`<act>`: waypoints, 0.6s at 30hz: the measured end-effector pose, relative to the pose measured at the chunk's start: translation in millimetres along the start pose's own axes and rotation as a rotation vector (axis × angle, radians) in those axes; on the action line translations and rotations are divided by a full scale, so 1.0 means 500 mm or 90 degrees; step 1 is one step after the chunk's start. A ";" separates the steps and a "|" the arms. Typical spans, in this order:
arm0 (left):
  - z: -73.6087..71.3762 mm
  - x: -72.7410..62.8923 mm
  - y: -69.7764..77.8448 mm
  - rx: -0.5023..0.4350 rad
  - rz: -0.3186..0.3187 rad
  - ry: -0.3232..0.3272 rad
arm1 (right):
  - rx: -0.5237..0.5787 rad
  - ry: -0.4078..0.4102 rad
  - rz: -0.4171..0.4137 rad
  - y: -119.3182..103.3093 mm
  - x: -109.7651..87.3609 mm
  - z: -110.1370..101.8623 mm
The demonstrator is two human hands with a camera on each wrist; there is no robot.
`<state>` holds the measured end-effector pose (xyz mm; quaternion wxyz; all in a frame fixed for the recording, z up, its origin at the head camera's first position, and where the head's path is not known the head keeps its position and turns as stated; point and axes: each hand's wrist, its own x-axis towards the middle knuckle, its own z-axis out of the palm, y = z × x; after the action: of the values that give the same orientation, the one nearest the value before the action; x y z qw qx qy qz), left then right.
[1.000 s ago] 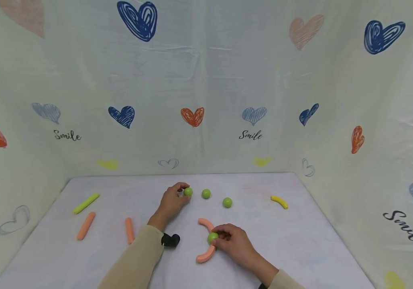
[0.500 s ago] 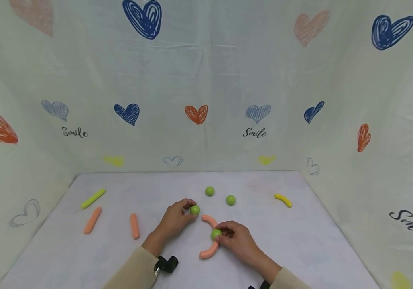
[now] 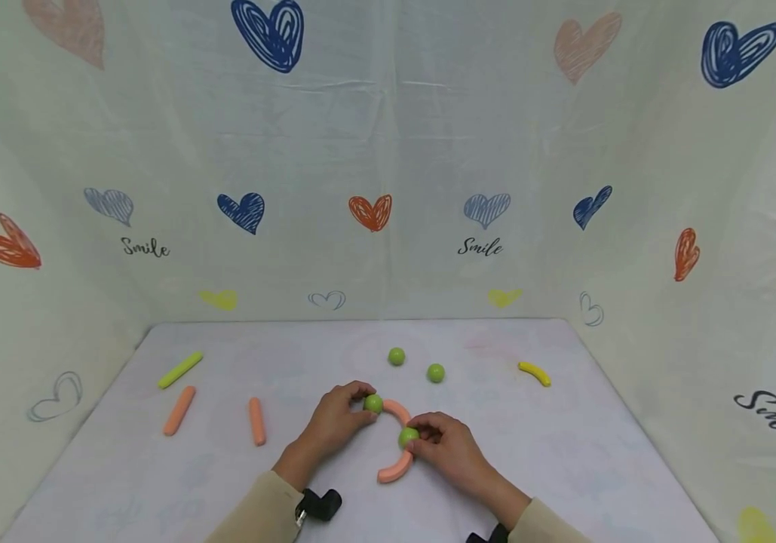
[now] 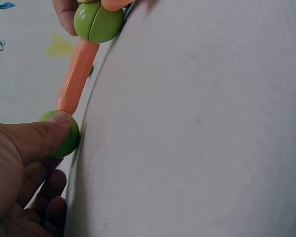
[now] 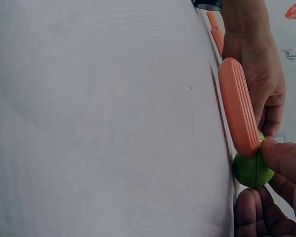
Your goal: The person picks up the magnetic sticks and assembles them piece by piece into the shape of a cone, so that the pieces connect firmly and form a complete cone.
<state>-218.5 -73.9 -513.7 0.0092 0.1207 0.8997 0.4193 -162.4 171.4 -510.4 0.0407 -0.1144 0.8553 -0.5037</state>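
Note:
My left hand [image 3: 333,421] pinches a green ball [image 3: 373,404] between thumb and fingers, against the free end of an upper curved orange piece [image 3: 398,411]. A second green ball [image 3: 409,437] is held by my right hand [image 3: 452,454], with the upper piece on one side and a lower curved orange piece [image 3: 395,470] on the other. In the left wrist view the orange piece [image 4: 78,76] spans the gap between both balls. The right wrist view shows the lower piece [image 5: 238,106] meeting the seamed ball [image 5: 249,172] in my right fingers.
Two loose green balls, one left [image 3: 397,356] and one right [image 3: 436,372], lie behind the hands. A small curved yellow piece [image 3: 535,373] is at the right. Leftward lie a yellow-green stick [image 3: 180,370] and two straight orange sticks, outer [image 3: 179,411] and inner [image 3: 256,421].
My left hand has brought its ball from the back of the table toward me, up to the upper curved piece's end. My right hand keeps its hold; the head view shifted slightly.

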 end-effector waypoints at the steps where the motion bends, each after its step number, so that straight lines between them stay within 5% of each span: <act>1: 0.001 0.001 0.001 0.003 0.002 -0.002 | 0.001 0.000 0.001 0.000 0.000 0.000; 18: 0.013 0.007 0.018 0.012 0.025 -0.012 | -0.016 0.001 -0.001 0.000 -0.010 0.000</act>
<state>-219.5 -62.6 -510.9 0.0085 0.1426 0.9008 0.4100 -157.5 172.5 -510.6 0.0378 -0.1152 0.8614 -0.4933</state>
